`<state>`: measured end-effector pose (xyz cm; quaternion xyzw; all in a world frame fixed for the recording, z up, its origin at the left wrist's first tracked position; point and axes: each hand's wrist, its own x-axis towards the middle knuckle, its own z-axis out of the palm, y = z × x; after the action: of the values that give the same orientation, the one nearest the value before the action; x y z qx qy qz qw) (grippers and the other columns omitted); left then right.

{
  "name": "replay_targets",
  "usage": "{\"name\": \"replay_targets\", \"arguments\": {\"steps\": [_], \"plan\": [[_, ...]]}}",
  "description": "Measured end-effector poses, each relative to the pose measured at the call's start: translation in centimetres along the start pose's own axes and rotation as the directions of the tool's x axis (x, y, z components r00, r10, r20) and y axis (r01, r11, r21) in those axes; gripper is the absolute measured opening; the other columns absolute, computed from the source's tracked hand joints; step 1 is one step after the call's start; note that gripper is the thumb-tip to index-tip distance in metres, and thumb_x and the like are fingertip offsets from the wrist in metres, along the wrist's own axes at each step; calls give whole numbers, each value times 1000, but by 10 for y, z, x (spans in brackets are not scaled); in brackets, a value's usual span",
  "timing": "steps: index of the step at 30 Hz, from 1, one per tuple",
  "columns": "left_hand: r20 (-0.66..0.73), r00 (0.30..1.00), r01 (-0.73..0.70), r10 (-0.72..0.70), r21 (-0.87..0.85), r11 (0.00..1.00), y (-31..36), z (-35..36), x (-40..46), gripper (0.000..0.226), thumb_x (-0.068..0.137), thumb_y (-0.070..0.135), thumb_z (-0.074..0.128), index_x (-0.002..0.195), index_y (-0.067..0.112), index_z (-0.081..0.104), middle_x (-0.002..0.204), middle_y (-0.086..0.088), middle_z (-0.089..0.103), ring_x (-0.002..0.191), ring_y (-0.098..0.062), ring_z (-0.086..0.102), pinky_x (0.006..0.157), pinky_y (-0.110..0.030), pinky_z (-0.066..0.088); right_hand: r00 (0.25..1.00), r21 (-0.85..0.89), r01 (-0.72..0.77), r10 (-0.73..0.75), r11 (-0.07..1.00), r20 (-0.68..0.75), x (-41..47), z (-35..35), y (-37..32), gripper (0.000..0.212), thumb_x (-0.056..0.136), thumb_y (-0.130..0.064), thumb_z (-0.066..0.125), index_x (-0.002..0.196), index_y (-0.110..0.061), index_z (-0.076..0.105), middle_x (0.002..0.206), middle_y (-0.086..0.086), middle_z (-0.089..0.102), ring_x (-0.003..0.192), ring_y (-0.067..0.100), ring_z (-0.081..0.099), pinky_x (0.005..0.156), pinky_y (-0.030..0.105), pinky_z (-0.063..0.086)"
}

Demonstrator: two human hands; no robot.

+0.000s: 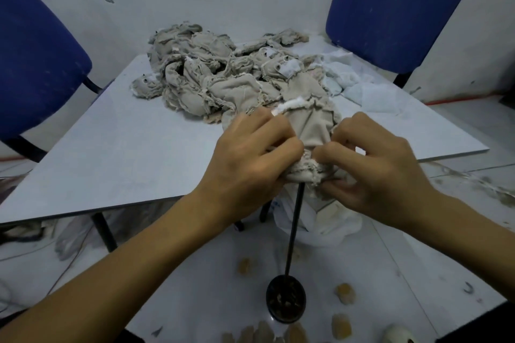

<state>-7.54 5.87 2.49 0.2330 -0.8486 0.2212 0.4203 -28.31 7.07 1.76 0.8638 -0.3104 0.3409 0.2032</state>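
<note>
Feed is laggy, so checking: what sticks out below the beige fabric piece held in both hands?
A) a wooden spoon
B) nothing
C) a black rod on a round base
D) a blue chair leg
C: a black rod rises from a dark round base and runs up into the beige fabric piece that the left hand and right hand grip.

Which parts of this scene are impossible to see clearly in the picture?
Head view:
- Top of the thin black metal rod: covered by the beige frayed fabric piece.
- Some fingertips of the left hand and right hand: buried in that fabric.
- White rounded object: cut off by the bottom edge.
</note>
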Motion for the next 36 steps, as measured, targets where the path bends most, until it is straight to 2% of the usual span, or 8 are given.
{"name": "replay_targets", "arguments": {"steps": [5, 8, 13, 18, 22, 29, 32, 36], "plan": [[65, 998, 24, -22, -30, 999, 5, 16, -15, 19, 84, -2, 58, 66, 2, 56, 71, -18, 55, 59, -28, 42, 50, -43, 34, 998, 77, -69, 70, 995, -4, -19, 22, -6, 11, 78, -7, 72, 86, 0, 67, 79, 14, 55, 68, 31, 49, 50, 42, 44], [140, 988, 78, -63, -106, 991, 9, 22, -36, 10, 75, 5, 62, 70, 0, 55, 75, -18, 55, 62, -30, 43, 53, -44, 34, 997, 115, -76, 76, 990, 7, -39, 38, -6, 13, 86, -13, 67, 89, 0, 65, 82, 15, 54, 73, 31, 50, 63, 39, 44], [289, 949, 194, -125, -223, 955, 38, 36, -89, 11, 73, 7, 61, 67, 3, 53, 67, -12, 47, 58, -27, 40, 51, -40, 35, 989, 259, -141, 127, 955, 73, -84, 70, -29, 24, 89, -18, 67, 93, -17, 44, 81, 7, 46, 78, 15, 31, 71, 26, 25], [358, 927, 189, -110, -193, 963, 30, 32, -83, 15, 83, 16, 58, 75, 3, 59, 72, -11, 52, 63, -28, 45, 54, -38, 37, 992, 189, -130, 127, 973, 25, -76, 57, -22, 20, 93, -30, 63, 86, -14, 52, 78, 7, 51, 73, 23, 43, 65, 28, 32], [258, 957, 200, -135, -245, 949, 19, 18, -52, 17, 86, 16, 55, 79, 1, 58, 77, -15, 54, 67, -30, 47, 58, -40, 38, 981, 192, -116, 142, 975, -131, -46, 37, -17, 37, 95, -26, 58, 67, -2, 57, 69, 13, 50, 64, 27, 46, 61, 30, 33], [66, 976, 218, -209, -218, 951, 1, 0, 1, 11, 81, 14, 62, 81, 3, 64, 70, -1, 57, 63, -10, 40, 60, -23, 33, 937, 208, -233, 277, 950, -212, -3, 11, -11, 24, 95, -24, 60, 82, -6, 70, 70, 7, 61, 58, 23, 54, 51, 34, 41], [85, 980, 195, -181, -199, 960, -1, 4, -2, 13, 79, 16, 61, 78, 5, 55, 69, 2, 45, 63, -7, 30, 57, -19, 26, 962, 92, -190, 204, 977, -179, -5, 16, -11, 36, 102, -32, 52, 89, -4, 71, 78, 10, 65, 63, 29, 59, 49, 39, 46], [212, 976, 86, -44, -192, 978, 4, 19, -32, 12, 76, 4, 63, 74, 6, 52, 70, -11, 50, 62, -23, 41, 52, -29, 32, 994, -43, -49, 44, 998, -97, -36, 35, -11, 37, 103, -32, 51, 90, -6, 73, 83, 12, 67, 68, 31, 62, 48, 39, 48]]}}
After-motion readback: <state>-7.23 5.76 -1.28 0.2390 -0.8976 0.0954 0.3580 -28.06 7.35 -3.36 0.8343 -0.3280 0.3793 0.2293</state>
